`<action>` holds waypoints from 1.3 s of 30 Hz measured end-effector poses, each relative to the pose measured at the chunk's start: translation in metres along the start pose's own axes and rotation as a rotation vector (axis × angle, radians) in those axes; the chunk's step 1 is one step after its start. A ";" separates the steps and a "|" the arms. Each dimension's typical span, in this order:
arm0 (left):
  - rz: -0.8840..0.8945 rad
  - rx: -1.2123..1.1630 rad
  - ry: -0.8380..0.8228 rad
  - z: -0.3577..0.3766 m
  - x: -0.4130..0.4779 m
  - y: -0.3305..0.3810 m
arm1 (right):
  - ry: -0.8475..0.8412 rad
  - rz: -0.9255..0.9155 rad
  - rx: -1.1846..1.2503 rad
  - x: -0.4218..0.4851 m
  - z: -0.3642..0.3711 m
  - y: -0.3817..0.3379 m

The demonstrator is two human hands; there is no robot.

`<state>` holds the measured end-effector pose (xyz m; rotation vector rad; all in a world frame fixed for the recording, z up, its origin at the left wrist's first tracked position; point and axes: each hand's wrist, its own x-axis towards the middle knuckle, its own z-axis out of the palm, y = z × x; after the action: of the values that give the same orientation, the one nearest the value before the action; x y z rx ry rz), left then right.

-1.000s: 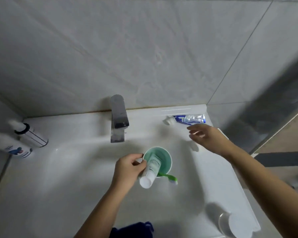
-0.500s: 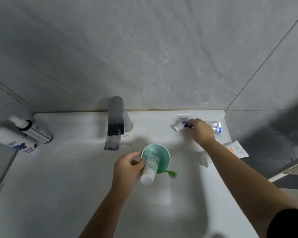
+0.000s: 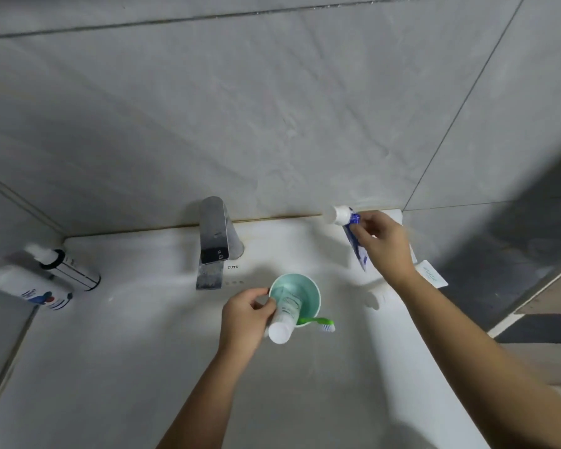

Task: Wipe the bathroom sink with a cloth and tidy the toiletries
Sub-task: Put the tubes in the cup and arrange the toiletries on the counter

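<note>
My left hand [image 3: 245,317] grips the rim of a green cup [image 3: 308,291] held over the white sink [image 3: 143,351]. A white tube [image 3: 284,322] and a green toothbrush [image 3: 318,321] stick out of the cup. My right hand [image 3: 384,246] holds a blue-and-white toothpaste tube [image 3: 348,222] lifted above the sink's back right corner, its white cap pointing up and left. No cloth is in view.
A chrome faucet [image 3: 214,241] stands at the back centre. Two white bottles [image 3: 68,268] [image 3: 30,288] lie at the back left corner. A small white packet [image 3: 431,273] rests on the right ledge. Grey tiled walls close in behind and to the right.
My right hand reached to the back ledge, closed on the toothpaste tube and raised it off the ledge. My left hand kept hold of the cup. The camera tilted upward.
</note>
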<state>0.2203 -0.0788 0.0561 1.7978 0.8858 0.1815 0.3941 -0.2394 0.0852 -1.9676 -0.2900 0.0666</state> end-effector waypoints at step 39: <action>0.000 -0.075 0.034 0.020 -0.021 0.011 | -0.509 0.083 0.373 -0.074 -0.014 -0.020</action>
<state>0.2205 -0.1094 0.0631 1.7296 0.8920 0.2429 0.3214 -0.2618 0.1026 -1.5656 -0.4871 0.6368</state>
